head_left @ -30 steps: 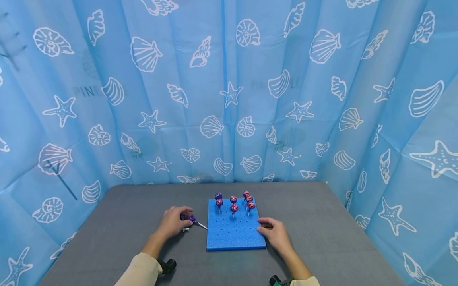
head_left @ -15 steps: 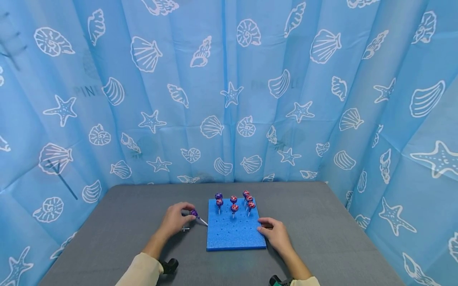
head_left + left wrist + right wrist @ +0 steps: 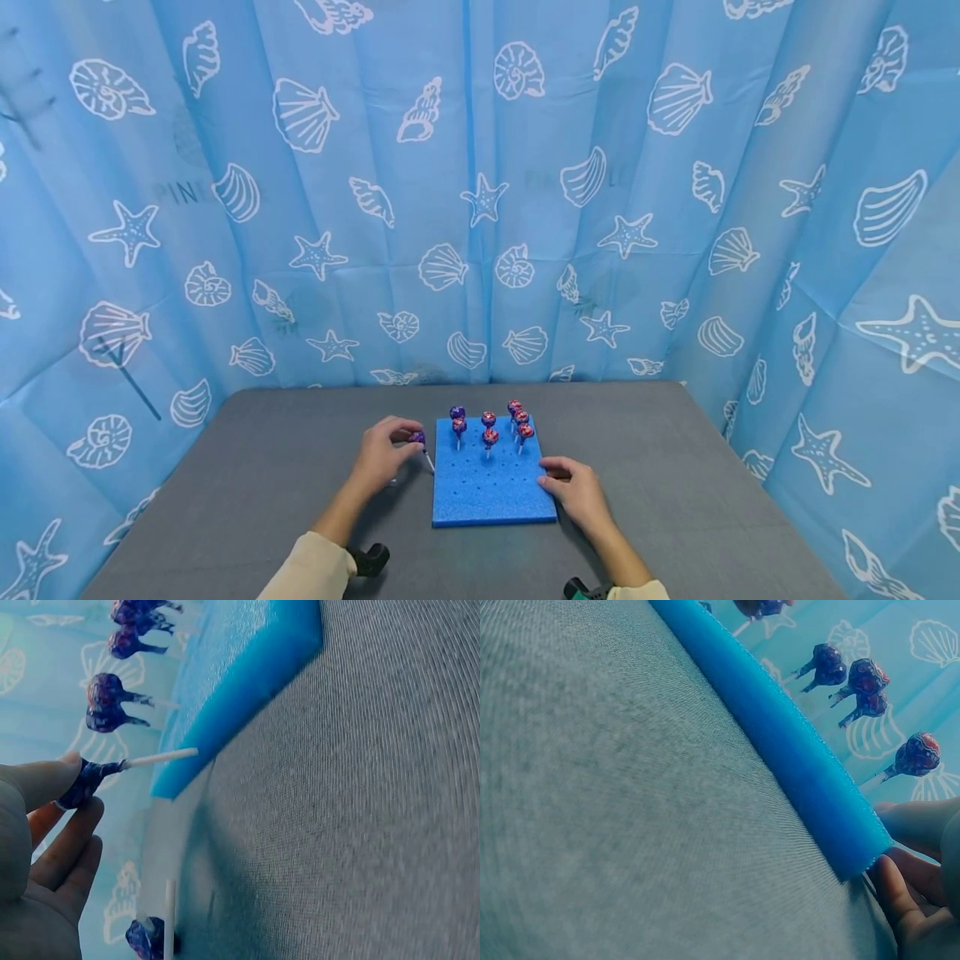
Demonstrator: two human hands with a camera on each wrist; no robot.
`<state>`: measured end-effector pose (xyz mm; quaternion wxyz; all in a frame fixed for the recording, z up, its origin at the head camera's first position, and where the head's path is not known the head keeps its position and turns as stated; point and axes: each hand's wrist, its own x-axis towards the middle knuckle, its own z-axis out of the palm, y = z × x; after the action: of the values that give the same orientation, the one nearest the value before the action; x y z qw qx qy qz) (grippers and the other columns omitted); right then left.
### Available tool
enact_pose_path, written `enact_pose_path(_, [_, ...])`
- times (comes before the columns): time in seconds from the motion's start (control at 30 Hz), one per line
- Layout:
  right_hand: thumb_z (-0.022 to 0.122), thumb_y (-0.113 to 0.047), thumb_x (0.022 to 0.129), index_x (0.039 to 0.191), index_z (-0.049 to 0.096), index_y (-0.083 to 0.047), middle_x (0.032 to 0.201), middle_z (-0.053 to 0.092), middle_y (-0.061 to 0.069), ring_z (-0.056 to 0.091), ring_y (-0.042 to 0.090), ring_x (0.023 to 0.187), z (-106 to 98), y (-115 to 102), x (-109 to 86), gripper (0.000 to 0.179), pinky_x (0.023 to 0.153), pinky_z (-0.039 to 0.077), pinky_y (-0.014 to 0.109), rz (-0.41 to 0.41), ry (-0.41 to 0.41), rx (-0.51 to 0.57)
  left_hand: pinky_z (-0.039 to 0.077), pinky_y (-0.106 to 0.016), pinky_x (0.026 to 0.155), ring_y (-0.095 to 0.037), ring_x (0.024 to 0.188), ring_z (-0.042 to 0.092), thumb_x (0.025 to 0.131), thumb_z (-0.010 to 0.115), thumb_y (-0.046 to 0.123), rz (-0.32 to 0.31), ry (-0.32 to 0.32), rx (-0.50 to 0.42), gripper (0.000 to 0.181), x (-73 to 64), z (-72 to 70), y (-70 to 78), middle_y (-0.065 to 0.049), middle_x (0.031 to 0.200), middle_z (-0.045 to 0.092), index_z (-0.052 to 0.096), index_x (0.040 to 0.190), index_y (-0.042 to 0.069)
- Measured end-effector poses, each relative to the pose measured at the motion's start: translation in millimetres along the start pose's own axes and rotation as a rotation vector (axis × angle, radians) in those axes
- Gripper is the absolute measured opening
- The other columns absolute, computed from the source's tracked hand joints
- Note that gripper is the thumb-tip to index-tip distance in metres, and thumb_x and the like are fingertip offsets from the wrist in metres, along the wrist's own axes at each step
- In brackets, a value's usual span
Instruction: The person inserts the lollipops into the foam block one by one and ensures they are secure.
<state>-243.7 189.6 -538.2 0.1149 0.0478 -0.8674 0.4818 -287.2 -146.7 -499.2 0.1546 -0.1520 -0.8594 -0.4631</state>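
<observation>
My left hand [image 3: 382, 457] pinches a purple-wrapped lollipop [image 3: 417, 437] by its candy head, thumb on one side and fingers on the other. The lollipop's white stick slants down to the right, its tip close to the left side of a blue foam board [image 3: 491, 500]; whether they touch I cannot tell. Several lollipops [image 3: 491, 437] stand upright in the far part of the board, with purple or red wrappers. At the board's right edge my right hand [image 3: 581, 493] grips the foam between thumb and fingers [image 3: 889, 889].
Another wrapped lollipop [image 3: 146, 937] lies on the grey table beneath my left hand, mostly hidden in the head view. Rows of small holes dot the board's near part. A blue curtain [image 3: 480, 250] with white shells hangs behind the table.
My left hand has lifted the lollipop and moved it right, towards the board, tilting its stick more steeply downward. The right hand and the board have stayed in place.
</observation>
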Motion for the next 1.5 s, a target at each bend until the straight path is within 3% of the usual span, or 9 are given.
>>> enact_pose_path(0.33, [0.073, -0.004, 0.085, 0.108, 0.071, -0.002, 0.099, 0.068, 0.006, 0.063, 0.021, 0.089, -0.7, -1.2, 0.5, 0.023, 0.078, 0.053, 0.037, -0.009, 0.002, -0.007, 0.05, -0.046, 0.087, -0.02, 0.098, 0.064, 0.086, 0.074, 0.007, 0.006, 0.027, 0.018, 0.021, 3.0, 5.6, 9.2, 0.002, 0.101, 0.063, 0.07, 0.106, 0.01])
enact_pose_path(0.97, [0.073, -0.002, 0.085, 0.108, 0.071, -0.002, 0.098, 0.068, 0.006, 0.063, 0.02, 0.088, -0.2, -1.5, -0.3, 0.023, 0.077, 0.053, 0.036, -0.015, 0.002, -0.002, 0.049, -0.05, 0.086, -0.023, 0.096, 0.064, 0.084, 0.076, 0.006, 0.122, 0.079, -0.044, 0.025, 5.4, 24.2, 25.5, -0.002, 0.102, 0.063, 0.07, 0.109, 0.004])
enact_pose_path(1.5, [0.073, -0.004, 0.085, 0.108, 0.071, -0.002, 0.098, 0.068, 0.006, 0.062, 0.021, 0.088, -1.1, -2.3, 0.0, 0.023, 0.077, 0.053, 0.037, -0.005, 0.001, -0.001, 0.049, -0.05, 0.088, -0.022, 0.099, 0.062, 0.086, 0.075, 0.009, 0.044, 0.05, -0.024, 0.025, 2.3, 33.2, 30.5, -0.001, 0.104, 0.062, 0.07, 0.11, 0.009])
